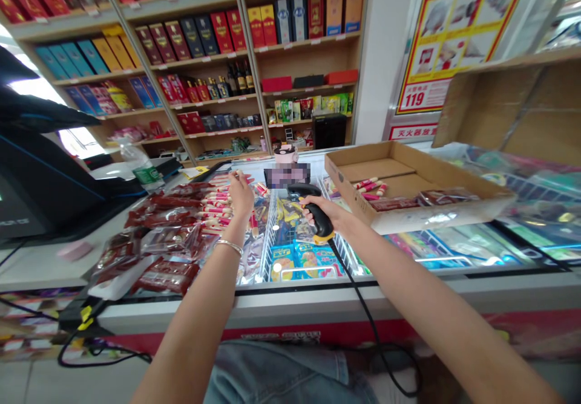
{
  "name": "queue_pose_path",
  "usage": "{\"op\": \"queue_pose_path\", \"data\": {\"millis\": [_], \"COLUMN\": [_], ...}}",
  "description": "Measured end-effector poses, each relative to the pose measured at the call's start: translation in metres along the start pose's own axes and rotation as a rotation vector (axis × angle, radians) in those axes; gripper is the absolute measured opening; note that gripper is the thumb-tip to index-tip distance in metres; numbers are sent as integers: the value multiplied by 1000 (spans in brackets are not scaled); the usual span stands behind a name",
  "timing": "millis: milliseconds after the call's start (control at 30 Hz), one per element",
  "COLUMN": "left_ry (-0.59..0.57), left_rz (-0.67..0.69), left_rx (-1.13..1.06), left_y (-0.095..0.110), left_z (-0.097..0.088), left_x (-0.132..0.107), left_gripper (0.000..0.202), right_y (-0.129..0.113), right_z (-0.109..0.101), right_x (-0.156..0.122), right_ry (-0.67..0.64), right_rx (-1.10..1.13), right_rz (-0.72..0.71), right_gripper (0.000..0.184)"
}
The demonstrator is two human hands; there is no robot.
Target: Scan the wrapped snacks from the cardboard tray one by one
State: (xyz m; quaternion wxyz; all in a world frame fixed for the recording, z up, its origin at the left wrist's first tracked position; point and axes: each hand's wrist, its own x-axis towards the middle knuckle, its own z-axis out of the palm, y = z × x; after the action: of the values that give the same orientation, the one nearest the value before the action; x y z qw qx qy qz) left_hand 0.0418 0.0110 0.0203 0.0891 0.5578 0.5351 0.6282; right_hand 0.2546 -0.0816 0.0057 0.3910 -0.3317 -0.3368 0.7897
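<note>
Head view — right hand (315, 209) grips barcode scanner (323, 225), inside freezer rim (318, 301)

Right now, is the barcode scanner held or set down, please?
Held: the right hand grips the barcode scanner by its handle, above the chest freezer.

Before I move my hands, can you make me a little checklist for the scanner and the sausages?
1. Barcode scanner held in right hand: ok, fingers wrapped around its handle.
2. Black cable hanging loose: ok, it drops past the front of the chest freezer.
3. Left hand free: ok, open and holding nothing.
4. Left hand touching the sausage sticks: cannot tell, it is very close.
5. Cardboard tray steady on the freezer: cannot tell from this view.
</note>
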Motion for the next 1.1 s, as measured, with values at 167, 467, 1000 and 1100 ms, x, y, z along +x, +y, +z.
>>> {"op": "queue_pose_path", "data": {"millis": [167,467,1000,1100], "left_ry": [30,98,-550,-615], "left_rz": [0,182,177,230], "left_rx": [40,151,-480,-355], "left_y": [4,1,100,113], "left_z": [-2,0,112,139], "left_x": [-2,0,-61,-83], "left_gripper": [16,18,22,19], "right_y": [2,-32,-134,-124], "right_z": [-2,31,-173,-186], "right_x": [2,-39,-203,-206], "right_ry": [9,-48,724,733], "right_rx": [-2,47,107,93], "right_rz": [10,-207,-595,-581], "right_gripper": [15,16,20,14]}}
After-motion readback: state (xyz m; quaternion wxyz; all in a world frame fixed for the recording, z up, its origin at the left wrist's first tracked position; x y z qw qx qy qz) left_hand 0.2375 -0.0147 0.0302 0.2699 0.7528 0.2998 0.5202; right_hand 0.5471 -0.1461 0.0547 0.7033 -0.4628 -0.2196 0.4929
